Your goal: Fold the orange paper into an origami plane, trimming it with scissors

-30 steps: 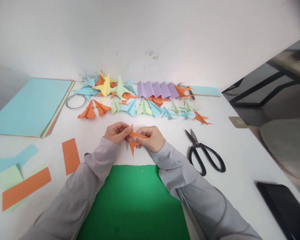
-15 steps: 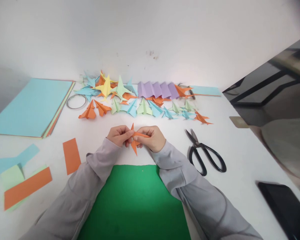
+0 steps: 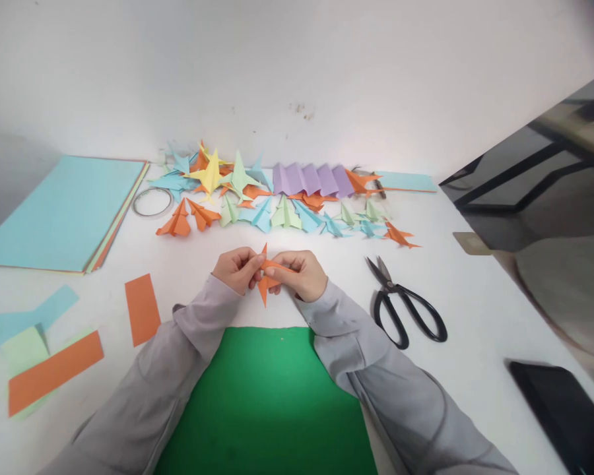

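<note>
Between my two hands is an orange folded paper plane, its pointed wings sticking out above and below the fingers. My left hand pinches it at the left end with thumb and fingers. From the other side my right hand grips its long narrow part, thumb on top. The fingers hide some of the folds. Just beyond the hands lies a row of small folded planes, among them a green one and an orange one. Below the hands is a green sheet on the white table.
Black-handled scissors lie partly open at the right, and a black tablet-like device is near the right edge. Large coloured sheets, a wire ring and orange strips are at the left. Purple pleated paper stands by the wall.
Both hands keep hold of the orange paper plane in nearly the same place. Its wings have tilted slightly, and the right fingers have shifted a little.
</note>
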Motion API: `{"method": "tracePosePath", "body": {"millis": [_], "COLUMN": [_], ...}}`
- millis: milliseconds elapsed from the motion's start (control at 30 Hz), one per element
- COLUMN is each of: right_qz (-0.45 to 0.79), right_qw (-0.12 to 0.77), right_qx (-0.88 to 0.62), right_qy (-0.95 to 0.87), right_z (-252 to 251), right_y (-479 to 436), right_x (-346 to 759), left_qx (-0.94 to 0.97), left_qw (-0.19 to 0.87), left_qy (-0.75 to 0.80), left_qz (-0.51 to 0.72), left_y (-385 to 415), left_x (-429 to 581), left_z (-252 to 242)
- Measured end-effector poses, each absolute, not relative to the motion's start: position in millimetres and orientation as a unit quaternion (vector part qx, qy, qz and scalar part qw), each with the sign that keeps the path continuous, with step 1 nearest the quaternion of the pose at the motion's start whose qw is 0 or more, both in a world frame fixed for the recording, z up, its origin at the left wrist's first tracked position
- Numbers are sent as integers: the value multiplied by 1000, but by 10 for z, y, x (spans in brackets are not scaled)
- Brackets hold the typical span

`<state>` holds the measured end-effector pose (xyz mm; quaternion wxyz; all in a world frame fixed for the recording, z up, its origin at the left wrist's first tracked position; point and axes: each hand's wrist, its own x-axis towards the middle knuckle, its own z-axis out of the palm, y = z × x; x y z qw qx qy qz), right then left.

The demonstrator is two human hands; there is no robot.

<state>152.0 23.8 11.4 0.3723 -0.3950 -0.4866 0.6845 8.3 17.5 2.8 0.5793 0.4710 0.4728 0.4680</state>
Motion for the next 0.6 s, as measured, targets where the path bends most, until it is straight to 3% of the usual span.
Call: {"method": "tracePosePath", "body": {"millis": [333, 600], "right_qz": [690, 680], "right_qw": [401, 510], "right_qx": [-372, -399], "right_qy": [-474, -344], "right_z": [29, -21], "right_y": [268, 356], "right_x": [1533, 1546], "left_qx": [478, 463], "left_qw": [580, 621], "left_qy": [471, 440], "left_qz": [462, 453], "left_y": [189, 121], "left_x": [59, 68], "left_z": [45, 173]}}
